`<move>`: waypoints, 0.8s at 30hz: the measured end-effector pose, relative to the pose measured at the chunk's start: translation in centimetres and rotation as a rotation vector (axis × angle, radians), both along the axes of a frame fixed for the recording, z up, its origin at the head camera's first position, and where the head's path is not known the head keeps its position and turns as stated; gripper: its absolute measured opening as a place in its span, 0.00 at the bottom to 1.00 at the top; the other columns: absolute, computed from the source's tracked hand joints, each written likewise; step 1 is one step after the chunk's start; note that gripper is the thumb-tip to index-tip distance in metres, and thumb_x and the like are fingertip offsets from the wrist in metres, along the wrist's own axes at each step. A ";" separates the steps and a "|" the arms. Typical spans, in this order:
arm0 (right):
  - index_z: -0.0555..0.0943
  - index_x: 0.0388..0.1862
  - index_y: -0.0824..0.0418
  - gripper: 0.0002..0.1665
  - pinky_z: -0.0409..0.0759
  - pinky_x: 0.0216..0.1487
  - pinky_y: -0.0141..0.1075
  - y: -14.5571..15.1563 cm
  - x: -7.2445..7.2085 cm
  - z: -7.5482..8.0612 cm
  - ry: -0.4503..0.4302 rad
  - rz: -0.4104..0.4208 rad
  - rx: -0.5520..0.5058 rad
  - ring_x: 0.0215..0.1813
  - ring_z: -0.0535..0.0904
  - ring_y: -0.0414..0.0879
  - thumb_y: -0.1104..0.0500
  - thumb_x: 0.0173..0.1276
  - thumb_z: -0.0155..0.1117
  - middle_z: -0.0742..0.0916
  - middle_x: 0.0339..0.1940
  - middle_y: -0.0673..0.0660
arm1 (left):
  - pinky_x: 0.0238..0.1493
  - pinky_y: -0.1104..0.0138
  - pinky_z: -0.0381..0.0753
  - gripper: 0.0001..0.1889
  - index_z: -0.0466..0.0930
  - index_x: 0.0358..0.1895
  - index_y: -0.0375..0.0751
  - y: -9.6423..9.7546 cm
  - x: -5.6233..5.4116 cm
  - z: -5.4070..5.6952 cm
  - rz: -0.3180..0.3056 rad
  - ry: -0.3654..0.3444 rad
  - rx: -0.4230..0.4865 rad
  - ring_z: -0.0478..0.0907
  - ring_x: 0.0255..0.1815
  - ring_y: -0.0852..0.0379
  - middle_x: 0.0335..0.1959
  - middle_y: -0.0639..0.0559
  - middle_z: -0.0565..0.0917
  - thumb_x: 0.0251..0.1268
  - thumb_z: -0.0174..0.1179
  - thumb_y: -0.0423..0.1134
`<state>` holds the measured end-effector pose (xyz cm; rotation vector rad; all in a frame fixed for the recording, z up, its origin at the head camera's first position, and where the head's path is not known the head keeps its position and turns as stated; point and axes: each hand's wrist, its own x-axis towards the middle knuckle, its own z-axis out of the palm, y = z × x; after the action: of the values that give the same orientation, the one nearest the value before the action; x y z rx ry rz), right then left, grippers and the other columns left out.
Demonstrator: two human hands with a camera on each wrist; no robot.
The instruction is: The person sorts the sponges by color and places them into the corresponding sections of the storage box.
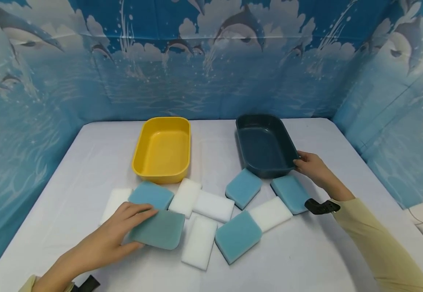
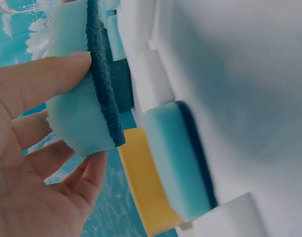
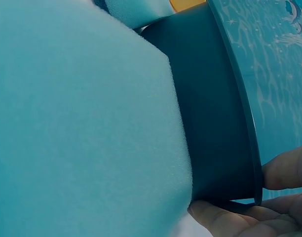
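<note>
My left hand [image 1: 110,237] pinches a blue-green sponge [image 1: 160,229] by its edges at the front left, raised over the table. In the left wrist view that sponge [image 2: 79,106] shows a dark scouring layer on one face, with the thumb against its side. At the right, my right hand [image 1: 315,168] holds the near right corner of a dark blue tub [image 1: 269,152], thumb at the rim and fingers underneath. A blue sponge [image 1: 290,194] lies just in front of that tub and fills much of the right wrist view.
A yellow tub [image 1: 162,152] stands at the back left. Between and before the tubs lie more blue sponges [image 1: 243,188] and several white sponges [image 1: 199,242], some touching. Patterned blue curtains [image 1: 211,89] close in the white table [image 1: 269,267] at the back and sides.
</note>
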<state>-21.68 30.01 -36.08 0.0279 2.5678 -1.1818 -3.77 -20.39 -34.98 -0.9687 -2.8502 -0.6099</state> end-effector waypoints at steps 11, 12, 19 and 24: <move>0.39 0.71 0.78 0.34 0.66 0.67 0.53 0.3 0.4 -0.3 0.003 0.002 -0.017 0.72 0.57 0.69 0.58 0.76 0.31 0.54 0.72 0.78 | 0.47 0.67 0.78 0.41 0.66 0.68 0.51 0.5 -0.9 0.6 -0.027 0.078 0.032 0.62 0.58 0.62 0.63 0.54 0.71 0.44 0.72 0.38; 0.39 0.71 0.78 0.34 0.66 0.67 0.53 0.3 0.4 -0.2 0.005 0.005 -0.020 0.72 0.57 0.69 0.58 0.76 0.32 0.54 0.72 0.78 | 0.48 0.67 0.78 0.41 0.66 0.68 0.51 0.6 -1.0 0.6 -0.027 0.078 0.033 0.63 0.58 0.62 0.63 0.54 0.71 0.44 0.72 0.38; 0.38 0.71 0.78 0.35 0.65 0.67 0.53 0.3 0.4 -0.1 0.004 0.000 -0.030 0.72 0.55 0.69 0.58 0.77 0.32 0.52 0.72 0.79 | 0.50 0.65 0.78 0.40 0.66 0.67 0.50 1.5 -1.8 0.6 -0.034 0.073 0.053 0.63 0.61 0.57 0.63 0.52 0.71 0.46 0.72 0.38; 0.38 0.71 0.78 0.35 0.65 0.67 0.52 0.2 0.2 -0.5 0.006 -0.001 -0.042 0.73 0.54 0.68 0.58 0.77 0.32 0.52 0.72 0.79 | 0.51 0.67 0.77 0.40 0.66 0.67 0.50 1.9 -2.1 1.0 -0.037 0.084 0.055 0.62 0.61 0.59 0.63 0.51 0.71 0.46 0.72 0.39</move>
<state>-21.46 30.22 -36.55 0.0158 2.5480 -1.2376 -5.90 -18.49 -34.01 -1.0153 -2.7332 -0.6324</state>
